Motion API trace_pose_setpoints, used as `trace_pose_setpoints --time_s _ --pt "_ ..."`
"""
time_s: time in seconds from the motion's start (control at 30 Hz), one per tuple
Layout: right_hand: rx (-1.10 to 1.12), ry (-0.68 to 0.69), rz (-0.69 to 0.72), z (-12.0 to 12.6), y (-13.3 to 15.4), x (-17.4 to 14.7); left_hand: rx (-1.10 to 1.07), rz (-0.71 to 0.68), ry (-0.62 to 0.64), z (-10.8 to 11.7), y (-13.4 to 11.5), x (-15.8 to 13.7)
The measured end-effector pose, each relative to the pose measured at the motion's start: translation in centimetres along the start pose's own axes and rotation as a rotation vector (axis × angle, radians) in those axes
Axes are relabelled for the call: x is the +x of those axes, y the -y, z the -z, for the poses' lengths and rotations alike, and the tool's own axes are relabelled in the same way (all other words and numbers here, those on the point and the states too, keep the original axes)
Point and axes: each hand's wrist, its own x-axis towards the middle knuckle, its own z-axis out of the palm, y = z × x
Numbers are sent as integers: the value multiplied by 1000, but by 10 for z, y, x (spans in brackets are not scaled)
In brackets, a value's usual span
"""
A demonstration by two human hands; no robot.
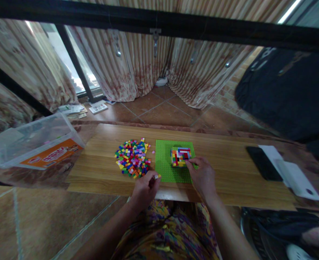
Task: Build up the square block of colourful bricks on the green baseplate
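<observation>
A green baseplate lies on the wooden board, and a block of stacked, multicoloured toy bricks stands on it. My right hand is at the near right corner of that block, thumb and forefinger drawn together against it. Whatever may be between those fingertips is too small to make out. Left of the baseplate's near corner, my left hand is closed, pinching small toy bricks that look white and yellow. Just beyond this hand spreads a pile of loose toy bricks in many colours.
The wooden board carries everything. At its left stands a clear plastic box with an orange label. A black flat object and a white one lie toward the right end. A dark metal bar crosses above, before curtains.
</observation>
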Motion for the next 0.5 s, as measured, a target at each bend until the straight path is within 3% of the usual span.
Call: trace_pose_setpoints --time_s 0.5 --pt "5 7 15 1 0 -1 17 -13 5 -2 4 -1"
